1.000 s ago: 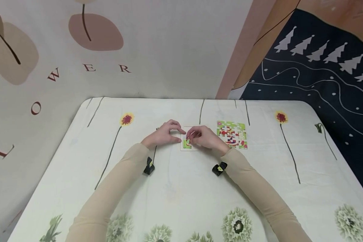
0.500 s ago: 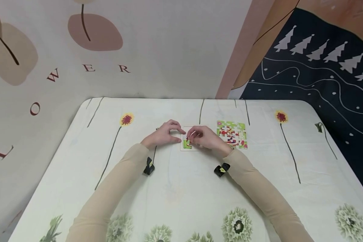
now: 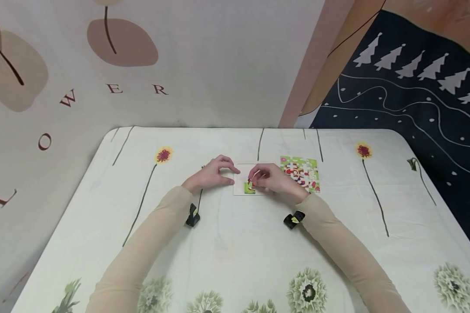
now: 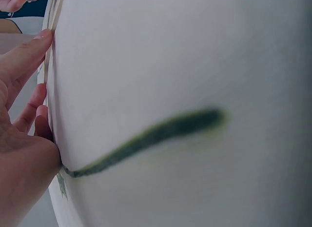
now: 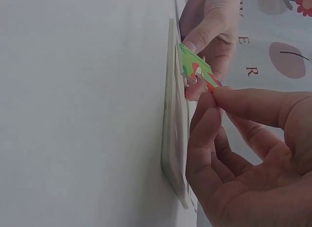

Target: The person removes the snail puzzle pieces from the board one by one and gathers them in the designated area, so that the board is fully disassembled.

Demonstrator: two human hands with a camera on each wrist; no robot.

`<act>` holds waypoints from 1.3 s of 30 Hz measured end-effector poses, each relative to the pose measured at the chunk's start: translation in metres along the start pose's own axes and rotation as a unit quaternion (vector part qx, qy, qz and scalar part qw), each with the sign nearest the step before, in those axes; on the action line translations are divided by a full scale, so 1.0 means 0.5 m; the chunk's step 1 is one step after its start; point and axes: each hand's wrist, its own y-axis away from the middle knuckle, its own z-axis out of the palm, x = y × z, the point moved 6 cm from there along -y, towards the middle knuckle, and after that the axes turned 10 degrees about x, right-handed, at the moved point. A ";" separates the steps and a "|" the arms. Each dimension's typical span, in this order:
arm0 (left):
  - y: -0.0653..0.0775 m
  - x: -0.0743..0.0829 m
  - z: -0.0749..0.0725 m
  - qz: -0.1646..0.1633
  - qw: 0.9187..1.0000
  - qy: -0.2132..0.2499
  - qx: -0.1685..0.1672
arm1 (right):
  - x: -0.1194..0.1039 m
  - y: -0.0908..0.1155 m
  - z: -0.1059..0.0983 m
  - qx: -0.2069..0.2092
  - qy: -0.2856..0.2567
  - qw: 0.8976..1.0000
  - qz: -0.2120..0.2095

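Note:
My right hand [image 3: 272, 178] pinches a green and red jigsaw piece [image 3: 249, 188] between thumb and index finger. In the right wrist view the jigsaw piece [image 5: 195, 66] is tilted, one end raised toward the fingertips, above the face of a thin white puzzle board [image 5: 169, 119]. In the head view that puzzle board [image 3: 243, 169] lies flat between both hands, its right part hidden behind the right hand. At its left edge rests my left hand [image 3: 215, 171], thumb and fingers spread apart and touching the edge, with nothing gripped.
A square of joined green, red and white jigsaw pieces [image 3: 312, 174] lies just right of the board, partly behind the right hand. The white tablecloth [image 3: 219, 252] has printed flowers. A printed fabric wall [image 3: 219, 87] rises behind the table's far edge.
My right hand has shifted a little to the right, carrying the jigsaw piece away from the board's left side. The left hand stays where it was.

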 end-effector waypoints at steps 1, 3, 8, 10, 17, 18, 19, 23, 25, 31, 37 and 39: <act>0.000 0.000 0.000 0.000 1.000 0.002 0.000 | 0.002 0.001 -0.002 0.000 0.000 1.000 0.002; 0.000 -0.001 0.000 -0.001 1.000 0.004 0.000 | 0.007 0.002 -0.005 0.002 -0.002 1.000 0.004; 0.000 0.000 0.000 -0.004 1.000 0.006 -0.004 | 0.013 0.006 -0.014 0.009 0.003 1.000 0.006; 0.001 0.000 0.000 -0.006 1.000 0.007 -0.005 | 0.014 0.009 -0.019 0.012 0.004 1.000 0.007; 0.002 0.000 0.000 -0.016 1.000 0.017 -0.006 | 0.020 0.017 -0.038 0.018 -0.003 1.000 0.014; 0.002 -0.001 0.000 -0.017 1.000 0.018 -0.006 | 0.019 0.018 -0.041 0.018 0.000 1.000 0.013; 0.003 -0.001 0.000 -0.018 1.000 0.018 -0.006 | 0.019 0.018 -0.044 0.018 0.003 1.000 0.011; 0.004 0.000 -0.001 -0.019 1.000 0.009 -0.006 | 0.019 0.022 -0.054 0.021 0.005 1.000 0.010; 0.005 0.000 -0.001 -0.018 1.000 0.004 -0.007 | 0.020 0.023 -0.059 0.025 0.003 1.000 0.010; 0.005 -0.001 -0.001 -0.014 1.000 0.006 -0.008 | 0.029 0.031 -0.077 0.031 -0.016 0.999 0.022; 0.007 0.002 -0.001 -0.015 1.000 0.010 -0.009 | 0.035 0.041 -0.102 0.048 -0.013 0.999 0.013; 0.007 0.003 -0.001 -0.015 1.000 0.012 -0.009 | 0.039 0.044 -0.110 0.052 -0.007 0.999 0.015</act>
